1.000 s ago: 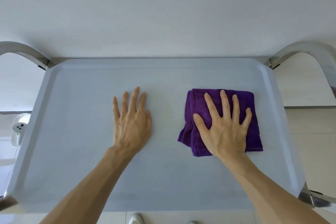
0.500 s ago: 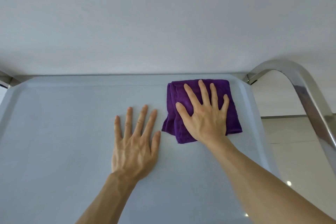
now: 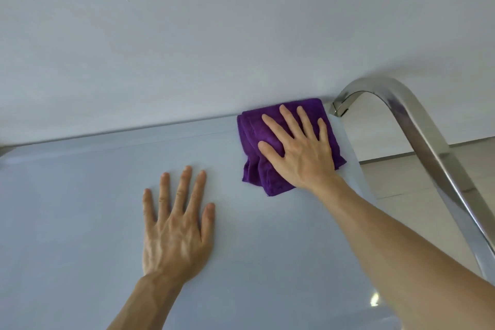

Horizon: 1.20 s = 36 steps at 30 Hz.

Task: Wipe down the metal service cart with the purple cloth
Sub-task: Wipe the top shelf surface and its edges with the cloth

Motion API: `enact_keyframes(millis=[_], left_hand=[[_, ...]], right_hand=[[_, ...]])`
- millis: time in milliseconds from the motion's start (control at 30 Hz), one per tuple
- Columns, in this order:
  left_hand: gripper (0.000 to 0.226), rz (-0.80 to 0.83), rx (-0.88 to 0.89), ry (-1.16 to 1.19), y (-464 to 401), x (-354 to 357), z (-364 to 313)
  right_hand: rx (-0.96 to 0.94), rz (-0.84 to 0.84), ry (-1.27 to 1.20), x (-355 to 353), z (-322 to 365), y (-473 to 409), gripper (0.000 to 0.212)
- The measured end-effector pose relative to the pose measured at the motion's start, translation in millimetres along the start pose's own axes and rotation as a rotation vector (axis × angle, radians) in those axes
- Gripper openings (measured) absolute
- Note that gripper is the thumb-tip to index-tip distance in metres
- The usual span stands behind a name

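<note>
The metal service cart's flat top tray (image 3: 80,195) fills the lower part of the head view. A folded purple cloth (image 3: 251,147) lies in the tray's far right corner, against the back rim. My right hand (image 3: 297,150) presses flat on the cloth with fingers spread, covering most of it. My left hand (image 3: 175,225) rests palm down on the bare tray surface, left of and nearer than the cloth, fingers apart and holding nothing.
A curved polished metal handle (image 3: 417,139) rises at the cart's right end, close to the cloth. A plain pale wall (image 3: 214,35) stands right behind the tray's back rim. Tiled floor (image 3: 396,185) shows beyond the right edge.
My right hand has pushed the cloth away from me and to the right, from mid-tray into the far right corner. My left hand stayed flat on the tray. My view shifted right.
</note>
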<state>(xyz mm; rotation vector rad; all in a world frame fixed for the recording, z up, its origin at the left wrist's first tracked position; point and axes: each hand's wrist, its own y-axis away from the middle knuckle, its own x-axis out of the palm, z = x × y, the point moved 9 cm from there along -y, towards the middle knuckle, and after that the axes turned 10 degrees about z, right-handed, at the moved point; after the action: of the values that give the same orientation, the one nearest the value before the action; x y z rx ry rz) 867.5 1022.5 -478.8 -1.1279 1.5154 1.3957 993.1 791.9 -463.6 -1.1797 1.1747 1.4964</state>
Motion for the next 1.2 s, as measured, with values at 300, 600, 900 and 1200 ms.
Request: enact_keyframes(millis=[300, 600, 900, 1200], left_hand=[[0.061, -0.011, -0.008, 0.006, 0.6, 1.8, 2.5], [0.061, -0.022, -0.002, -0.002, -0.1, 3.6, 0.3], [0.062, -0.037, -0.01, -0.011, -1.3, 4.6, 2.6], [0.064, -0.054, -0.016, 0.005, 0.7, 3.5, 2.0]], right_hand=[[0.127, -0.004, -0.008, -5.3, -33.9, 23.4, 0.063], [0.286, 0.093, 0.025, 24.0, -44.9, 166.0, 0.076], [0.256, 0.046, -0.002, 9.7, -48.6, 66.5, 0.079], [0.083, 0.103, 0.038, 33.1, -44.4, 218.0, 0.078]])
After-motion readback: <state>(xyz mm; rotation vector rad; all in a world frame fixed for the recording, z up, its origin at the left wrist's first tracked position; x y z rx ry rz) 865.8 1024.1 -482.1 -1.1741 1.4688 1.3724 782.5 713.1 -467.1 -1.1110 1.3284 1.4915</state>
